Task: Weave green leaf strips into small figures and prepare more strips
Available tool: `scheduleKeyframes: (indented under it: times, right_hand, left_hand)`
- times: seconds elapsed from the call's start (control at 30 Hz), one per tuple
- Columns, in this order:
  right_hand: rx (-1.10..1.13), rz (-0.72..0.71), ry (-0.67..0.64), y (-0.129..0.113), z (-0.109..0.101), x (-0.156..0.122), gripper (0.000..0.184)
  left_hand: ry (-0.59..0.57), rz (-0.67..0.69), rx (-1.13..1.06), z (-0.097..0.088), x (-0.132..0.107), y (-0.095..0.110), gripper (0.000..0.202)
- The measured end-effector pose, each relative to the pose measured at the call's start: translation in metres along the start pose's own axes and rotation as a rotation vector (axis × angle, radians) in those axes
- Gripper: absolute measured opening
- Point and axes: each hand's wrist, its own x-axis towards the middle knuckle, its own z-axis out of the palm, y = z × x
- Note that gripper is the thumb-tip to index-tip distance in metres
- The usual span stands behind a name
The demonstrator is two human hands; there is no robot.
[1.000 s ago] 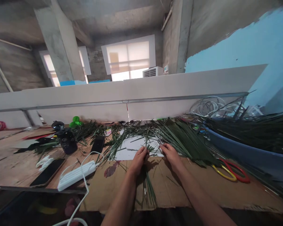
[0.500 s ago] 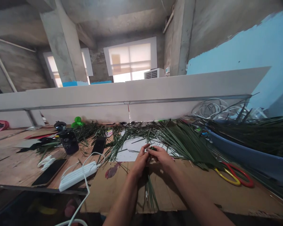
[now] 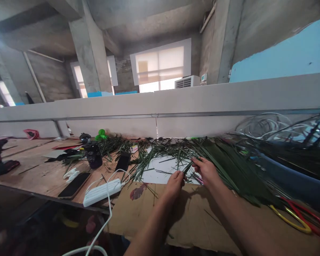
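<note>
Green palm-leaf strip (image 3: 188, 168), narrow and stiff-looking, angled up and to the right out of the left hand (image 3: 174, 185), its long axis pointing toward the right hand (image 3: 206, 172) and ending just short of it. Left hand nearer the strip's lower end: fingers and thumb drawn together, strip pinched at the tips. Right hand half open, fingers curled and lying over or just beside other strips; any real hold there impossible to tell from this view. Both hands close together, above a white paper sheet (image 3: 160, 170) and at the near edge of a loose spread of cut palm strips (image 3: 229, 167), long blades fanning right and away. Below the wrists, a flattened brown cardboard sheet (image 3: 133, 213) with a dark reddish stain (image 3: 137, 192). Farther right, red-and-yellow scissors (image 3: 290, 222) on the cardboard, then a blue tub (image 3: 282, 181) heaped with dark strips, a coil of pale wire (image 3: 264, 124) behind it. To the left, on a wooden table (image 3: 29, 160): a white power bank (image 3: 102, 192) with a white cable (image 3: 110, 209), a black phone (image 3: 74, 185), a smaller black device (image 3: 123, 161), a dark cup (image 3: 93, 154), a green toy (image 3: 101, 135). Behind everything, a low white partition (image 3: 160, 103), and beyond it a window (image 3: 160, 64) with a pale blind.
</note>
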Motion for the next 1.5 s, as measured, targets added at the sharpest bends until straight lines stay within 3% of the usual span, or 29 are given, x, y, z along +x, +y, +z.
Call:
scheduleKeyframes:
  times: [0.1, 0.17, 0.33, 0.47, 0.63, 0.73, 0.83, 0.93, 1.1, 1.3, 1.5]
  right_hand:
    - [0.009, -0.001, 0.025, -0.001, 0.004, 0.005, 0.036]
    - [0.001, 0.021, 0.04, -0.001, 0.004, 0.008, 0.034]
    - [-0.062, 0.091, 0.048, 0.0, -0.006, 0.01, 0.024]
    - [-0.144, 0.18, 0.026, 0.006, -0.015, 0.005, 0.02]
    - [-0.222, 0.257, -0.082, 0.012, -0.016, 0.0, 0.025]
    - [-0.257, 0.27, -0.154, 0.016, -0.018, 0.002, 0.031]
    - [-0.319, 0.287, -0.256, 0.024, -0.023, 0.005, 0.036]
    - [-0.397, 0.292, -0.364, 0.031, -0.026, 0.006, 0.039]
    - [-0.48, 0.286, -0.42, 0.038, -0.024, 0.004, 0.036]
    - [-0.392, 0.391, -0.498, 0.037, -0.017, -0.005, 0.037]
    - [-0.434, 0.412, -0.442, 0.025, -0.009, -0.014, 0.039]
  left_hand:
    - [0.038, -0.018, 0.159, -0.006, 0.009, 0.005, 0.034]
    - [0.078, -0.041, 0.287, -0.019, 0.017, 0.011, 0.031]
    - [0.335, -0.129, 0.645, -0.08, 0.042, 0.021, 0.027]
    - [0.511, -0.244, 0.906, -0.123, 0.049, 0.014, 0.033]
    - [0.599, -0.266, 1.15, -0.154, 0.054, 0.01, 0.031]
    - [0.722, -0.296, 1.228, -0.179, 0.058, 0.011, 0.034]
    - [0.869, -0.409, 1.25, -0.206, 0.061, 0.005, 0.038]
    - [0.945, -0.552, 1.228, -0.226, 0.065, -0.009, 0.042]
    - [0.989, -0.657, 1.207, -0.238, 0.08, -0.03, 0.048]
    - [1.021, -0.584, 1.277, -0.243, 0.086, -0.04, 0.047]
    - [1.033, -0.527, 1.345, -0.239, 0.084, -0.045, 0.046]
